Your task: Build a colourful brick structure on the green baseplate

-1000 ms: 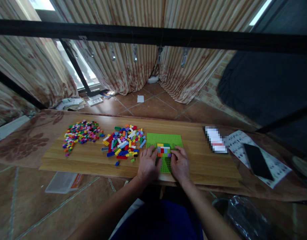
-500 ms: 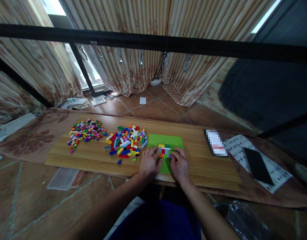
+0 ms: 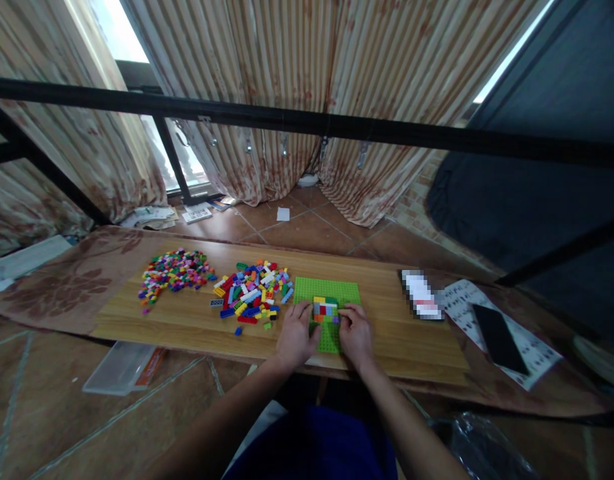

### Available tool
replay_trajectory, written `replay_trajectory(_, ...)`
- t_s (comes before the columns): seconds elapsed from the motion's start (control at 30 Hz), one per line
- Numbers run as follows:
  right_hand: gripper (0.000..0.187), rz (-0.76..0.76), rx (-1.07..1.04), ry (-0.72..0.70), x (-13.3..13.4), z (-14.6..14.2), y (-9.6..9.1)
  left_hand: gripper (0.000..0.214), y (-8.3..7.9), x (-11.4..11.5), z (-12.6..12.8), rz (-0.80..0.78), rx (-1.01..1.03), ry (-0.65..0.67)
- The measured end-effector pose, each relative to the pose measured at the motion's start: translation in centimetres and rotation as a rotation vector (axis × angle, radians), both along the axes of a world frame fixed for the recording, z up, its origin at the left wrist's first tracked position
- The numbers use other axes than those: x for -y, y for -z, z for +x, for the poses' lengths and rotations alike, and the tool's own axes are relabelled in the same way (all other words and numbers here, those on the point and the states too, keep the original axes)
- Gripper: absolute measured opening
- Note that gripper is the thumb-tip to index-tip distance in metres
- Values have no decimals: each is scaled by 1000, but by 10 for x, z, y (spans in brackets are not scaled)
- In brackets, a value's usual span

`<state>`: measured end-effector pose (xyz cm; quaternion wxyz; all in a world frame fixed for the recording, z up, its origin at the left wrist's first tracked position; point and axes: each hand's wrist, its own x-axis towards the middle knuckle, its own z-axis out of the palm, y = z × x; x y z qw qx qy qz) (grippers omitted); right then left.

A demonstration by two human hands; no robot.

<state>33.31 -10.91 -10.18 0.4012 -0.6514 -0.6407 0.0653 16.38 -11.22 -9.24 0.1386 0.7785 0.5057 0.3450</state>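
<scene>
A small, low block of toy building bricks (image 3: pixel 325 309) in yellow, green, white, red, blue, orange and purple sits on a green studded baseplate (image 3: pixel 327 287). My left hand (image 3: pixel 295 335) grips the block from its left side, the thumb held low near its front corner. At the right edge, my right hand (image 3: pixel 355 335) has its index finger and thumb against the block, the other fingers curled. Whether a loose brick is between those fingertips is hidden. Left of the baseplate lies a heap of larger mixed bricks (image 3: pixel 254 293).
A pile of smaller bricks (image 3: pixel 179 269) lies farther left on the wooden board (image 3: pixel 187 323). On the right are a phone with a blurred screen (image 3: pixel 421 293), a printed sheet (image 3: pixel 459 297) and a dark phone-like slab (image 3: pixel 499 337). A black metal bar (image 3: pixel 267 119) crosses beyond the board.
The camera view has tilted, so the scene sits slightly lower and to the left. Both hands stay at the brick block, with only slight finger movement.
</scene>
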Motion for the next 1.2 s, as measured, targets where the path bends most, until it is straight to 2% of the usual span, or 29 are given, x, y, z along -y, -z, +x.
replay_trajectory(0.13,39,-21,93,-23,-4,-12,-12,40,6,-3,-4,29,184,-59)
replay_trajectory(0.3,53,-140,378,-228,3,-42,-13,36,5,-2,-10,26,342,-122)
replay_trajectory(0.43,63,-198,496,-271,8,-49,-7,31,0,0,-10,15,360,-123)
replay_trajectory(0.67,65,-227,555,-257,-7,-40,-5,29,-7,13,-14,45,280,-120)
replay_trajectory(0.77,67,-204,547,-247,-7,-40,-5,33,-8,25,-33,58,216,-143)
replay_trajectory(0.9,67,-133,513,-241,-5,-39,-2,34,-6,38,-74,99,114,-245)
replay_trajectory(1.07,52,-2,400,-223,-4,-31,2,30,1,46,-121,120,46,-420)
replay_trajectory(1.2,45,43,340,-199,-5,-28,4,30,2,51,-139,65,21,-515)
